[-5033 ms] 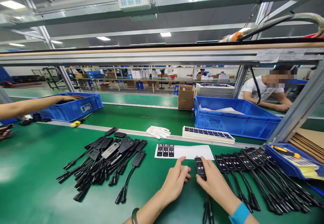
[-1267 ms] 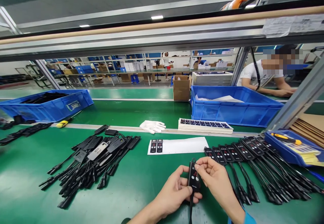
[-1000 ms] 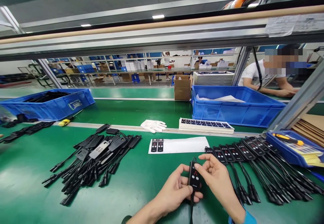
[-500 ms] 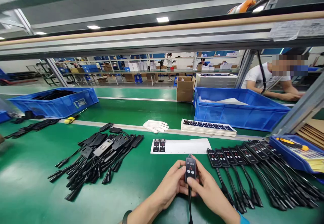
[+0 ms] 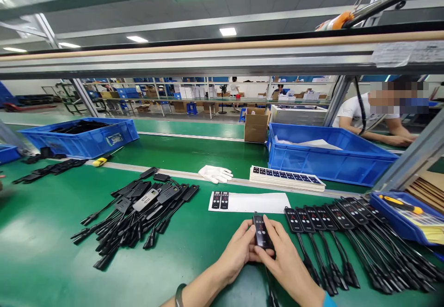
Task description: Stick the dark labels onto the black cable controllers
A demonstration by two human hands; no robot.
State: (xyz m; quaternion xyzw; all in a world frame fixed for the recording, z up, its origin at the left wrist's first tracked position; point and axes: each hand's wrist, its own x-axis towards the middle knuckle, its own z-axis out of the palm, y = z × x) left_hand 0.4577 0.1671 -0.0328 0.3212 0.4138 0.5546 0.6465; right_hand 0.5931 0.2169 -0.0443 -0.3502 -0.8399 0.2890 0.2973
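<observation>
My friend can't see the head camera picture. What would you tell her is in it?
Two bare hands, left hand and right hand, hold a small black controller over a green table. A pile of unlabeled black controllers lies to the left, a neat row of labeled ones to the right, a sticker sheet behind.

No text can be read. The label on the left blue crate [image 5: 116, 139], the paper notice on the overhead rail [image 5: 405, 52] and the red button marks on the black controller [image 5: 261, 232] are too blurred.
</observation>
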